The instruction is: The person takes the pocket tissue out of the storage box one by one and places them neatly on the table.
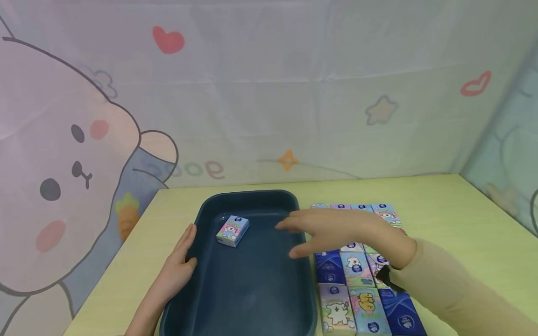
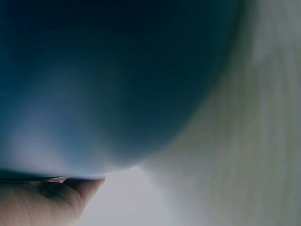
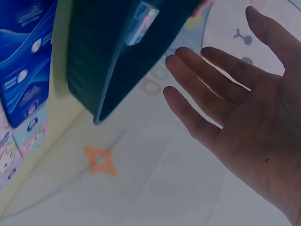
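Observation:
A deep dark-blue tray (image 1: 252,289) lies on the table, with a single small tissue pack (image 1: 232,231), pink and light blue, toward its far left part. My left hand (image 1: 178,266) rests against the tray's left rim, fingers straight and thumb at the edge. In the left wrist view, part of that hand (image 2: 42,202) shows beside the blurred tray wall. Above the tray's right rim hovers my right hand (image 1: 328,228), its fingers extended and spread. The right wrist view shows its bare palm (image 3: 249,108), holding nothing.
Rows of tissue packs (image 1: 364,261), some plain blue and others with cartoon prints, lie right of the tray, partly hidden under my right forearm. A printed cloth backdrop (image 1: 269,93) stands behind the pale yellow table (image 1: 458,233).

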`<state>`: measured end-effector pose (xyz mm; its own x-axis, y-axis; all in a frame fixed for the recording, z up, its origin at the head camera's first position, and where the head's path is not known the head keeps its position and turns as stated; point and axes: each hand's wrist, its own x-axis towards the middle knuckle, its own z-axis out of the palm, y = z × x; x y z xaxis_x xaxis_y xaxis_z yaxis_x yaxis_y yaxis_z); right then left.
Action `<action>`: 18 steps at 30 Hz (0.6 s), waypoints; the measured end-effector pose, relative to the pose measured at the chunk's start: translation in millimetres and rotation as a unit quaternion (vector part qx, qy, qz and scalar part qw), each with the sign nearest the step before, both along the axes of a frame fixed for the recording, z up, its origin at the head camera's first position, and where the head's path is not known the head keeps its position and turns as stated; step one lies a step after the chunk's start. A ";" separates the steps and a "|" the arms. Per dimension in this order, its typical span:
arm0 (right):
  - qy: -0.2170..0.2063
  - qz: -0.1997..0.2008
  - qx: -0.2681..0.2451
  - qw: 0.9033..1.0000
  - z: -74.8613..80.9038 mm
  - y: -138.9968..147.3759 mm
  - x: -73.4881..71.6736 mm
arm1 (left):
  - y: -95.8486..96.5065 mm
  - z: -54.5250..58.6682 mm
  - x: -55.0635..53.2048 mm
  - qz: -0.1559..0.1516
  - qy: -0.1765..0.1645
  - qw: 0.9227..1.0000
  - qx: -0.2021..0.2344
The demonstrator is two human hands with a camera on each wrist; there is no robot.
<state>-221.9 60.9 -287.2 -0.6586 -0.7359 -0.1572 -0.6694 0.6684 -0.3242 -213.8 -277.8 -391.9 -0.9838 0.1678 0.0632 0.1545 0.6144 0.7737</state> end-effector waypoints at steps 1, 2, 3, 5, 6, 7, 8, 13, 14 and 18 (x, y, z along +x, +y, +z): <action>-0.004 0.007 0.004 1.000 -0.2 -5.9 -3.4 | 0.3 0.1 0.3 0.001 -0.001 1.000 0.000; -0.003 0.013 0.007 1.000 -0.8 -12.0 -6.8 | 0.6 -0.1 0.2 0.001 -0.002 1.000 0.001; -0.002 0.018 0.010 1.000 -1.6 -17.9 -10.1 | 1.0 -0.1 0.3 0.001 -0.003 1.000 0.001; 0.012 0.023 0.013 1.000 -4.0 -28.1 -16.4 | 2.6 0.0 -0.7 0.001 -0.003 1.000 0.001; 0.022 0.022 0.015 0.999 -5.6 -32.7 -19.3 | 3.3 0.0 -1.4 0.000 -0.004 1.000 0.001; 0.031 0.018 0.017 0.999 -7.2 -37.1 -22.1 | 4.1 -0.3 -2.4 -0.002 -0.004 1.000 0.001; 0.040 0.012 0.018 0.999 -8.6 -41.2 -24.8 | 4.8 -0.6 -3.2 -0.004 -0.005 1.000 0.001; 0.076 -0.027 0.035 0.996 -14.9 -59.5 -41.9 | 7.3 -1.4 -5.5 -0.007 -0.007 1.000 -0.001; 0.080 -0.037 0.040 0.995 -15.1 -63.4 -45.0 | 7.3 -1.4 -5.7 -0.008 -0.008 1.000 -0.002; 0.091 -0.066 0.057 0.992 -14.0 -80.7 -53.0 | 5.7 -1.3 -6.4 -0.009 -0.010 1.000 -0.007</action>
<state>-274.9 -19.7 -301.2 -0.7734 -0.6253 -0.1041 -0.6137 0.7798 -0.1236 -220.1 -272.1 -393.2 -0.9817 0.1861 0.0408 0.1500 0.6229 0.7678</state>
